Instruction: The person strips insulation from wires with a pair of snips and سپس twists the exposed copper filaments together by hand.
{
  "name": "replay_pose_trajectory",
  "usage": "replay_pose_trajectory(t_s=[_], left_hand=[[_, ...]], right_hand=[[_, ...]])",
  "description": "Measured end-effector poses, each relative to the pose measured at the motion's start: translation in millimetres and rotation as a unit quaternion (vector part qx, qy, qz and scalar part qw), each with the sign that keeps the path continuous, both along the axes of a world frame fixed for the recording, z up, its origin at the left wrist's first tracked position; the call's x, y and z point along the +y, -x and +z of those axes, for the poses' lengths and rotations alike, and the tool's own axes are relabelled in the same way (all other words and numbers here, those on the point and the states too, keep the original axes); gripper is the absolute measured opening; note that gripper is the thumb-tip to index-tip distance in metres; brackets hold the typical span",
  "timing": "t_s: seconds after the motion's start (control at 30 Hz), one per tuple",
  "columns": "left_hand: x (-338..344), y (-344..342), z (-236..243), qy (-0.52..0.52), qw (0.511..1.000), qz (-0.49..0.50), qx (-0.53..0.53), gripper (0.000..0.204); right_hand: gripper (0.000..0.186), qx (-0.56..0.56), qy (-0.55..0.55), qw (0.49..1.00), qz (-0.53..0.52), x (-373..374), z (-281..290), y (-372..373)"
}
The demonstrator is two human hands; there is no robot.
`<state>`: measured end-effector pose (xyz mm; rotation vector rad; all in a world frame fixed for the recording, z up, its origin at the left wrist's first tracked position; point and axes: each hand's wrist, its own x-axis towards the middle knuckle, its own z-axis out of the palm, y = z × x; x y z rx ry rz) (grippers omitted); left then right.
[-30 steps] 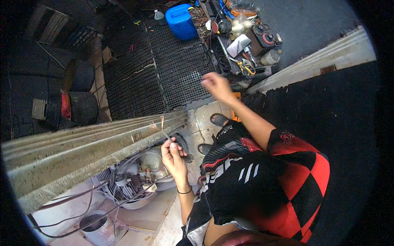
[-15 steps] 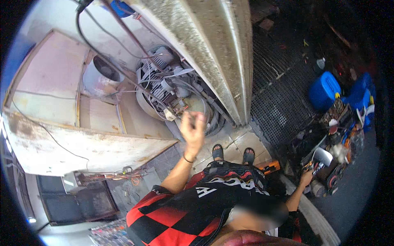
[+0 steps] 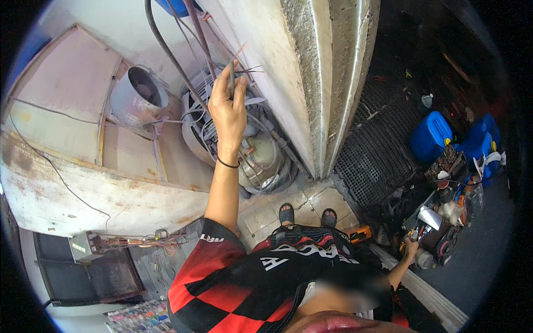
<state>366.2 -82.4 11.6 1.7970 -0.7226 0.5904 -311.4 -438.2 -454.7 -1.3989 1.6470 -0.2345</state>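
My left hand (image 3: 226,111) is raised ahead of me, fingers closed on a dark electrical cable (image 3: 232,80). Thin dark wires and a reddish, frayed strand stick out from the cable's end beyond my fingertips. Behind that hand sits a dusty motor compressor (image 3: 261,158) with a rounded metal tank and hoses around it. Far to the right, my right hand (image 3: 410,248) is closed around a small hand tool with a yellow-orange handle (image 3: 411,233). Its working end is too small to make out.
A ridged concrete pillar (image 3: 316,83) rises beside the compressor. On the left stand a pale panelled partition (image 3: 61,94) and a round metal duct (image 3: 133,97). At right are blue jerrycans (image 3: 430,136), a cluttered heap of parts (image 3: 444,222) and a floor grating (image 3: 372,147). An orange case (image 3: 360,233) lies near my feet.
My left hand has moved up and away from me, and the cable with its bare wire ends now shows clearly in it. My right hand stays beside the clutter. The whole view has shifted slightly.
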Motion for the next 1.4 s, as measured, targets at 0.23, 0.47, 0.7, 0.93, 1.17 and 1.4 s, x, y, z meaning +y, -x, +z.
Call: replay_pose_trajectory(t_s=[0.23,0.47,0.7,0.93,1.17,1.4], left_hand=[[16.6,15.7,18.2,0.077,0.989,-0.073,0.102,0.024],[23.3,73.1,37.7,0.188,0.944,-0.208,0.176,0.024],[28.8,102.4,45.8,0.252,0.923,-0.235,0.17,0.025],[35.2,112.0,50.5,0.277,0.912,-0.265,0.147,0.024],[35.7,117.4,54.6,0.28,0.915,-0.251,0.148,0.025],[40.6,116.8,57.0,0.296,0.901,-0.276,0.153,0.025]], right_hand=[[0.037,-0.412,-0.107,0.898,-0.111,108.7,140.9,-154.2],[0.057,-0.426,-0.078,0.884,0.177,183.5,231.8,-326.2],[0.065,-0.465,0.286,0.735,0.403,230.5,352.5,-434.4],[0.066,-0.507,0.367,0.672,0.396,236.4,391.2,-474.0],[0.063,-0.518,0.391,0.668,0.364,239.4,399.9,-484.9],[0.065,-0.522,0.42,0.657,0.345,234.8,397.2,-488.8]])
